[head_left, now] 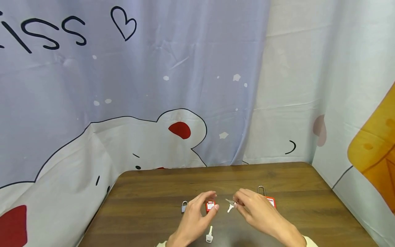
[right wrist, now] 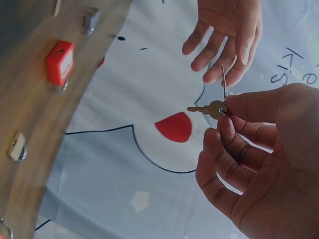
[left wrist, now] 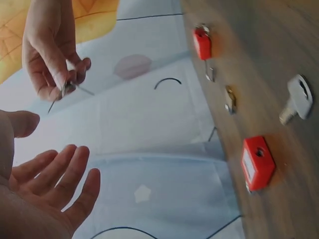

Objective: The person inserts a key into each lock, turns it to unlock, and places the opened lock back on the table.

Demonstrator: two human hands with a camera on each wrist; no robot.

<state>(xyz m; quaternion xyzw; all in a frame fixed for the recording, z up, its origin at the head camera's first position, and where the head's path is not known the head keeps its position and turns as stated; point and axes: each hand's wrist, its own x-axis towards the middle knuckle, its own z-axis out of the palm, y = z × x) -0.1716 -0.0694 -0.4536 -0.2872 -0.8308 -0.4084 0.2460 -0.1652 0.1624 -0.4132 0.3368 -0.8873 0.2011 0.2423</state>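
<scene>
My right hand (head_left: 257, 211) pinches a pair of small keys (right wrist: 214, 108) on a ring between thumb and fingertips, held up above the table. One key points sideways, and the other is seen nearly edge-on in the right wrist view. Facing it, my left hand (head_left: 197, 214) is raised with its fingers loosely spread and nothing in them. In the head view a red padlock (head_left: 210, 205) shows between the left thumb and fingers, but the left wrist view has this padlock (left wrist: 257, 163) on the table, apart from the hand. A larger loose key (head_left: 209, 235) lies nearer me.
A small grey padlock (head_left: 183, 207) lies left of the left hand. Beyond the right hand is another red padlock (head_left: 271, 201) with a long shackle. The left wrist view also shows a small brass padlock (left wrist: 230, 99). A printed curtain (head_left: 185, 85) hangs behind the wooden table (head_left: 148, 192).
</scene>
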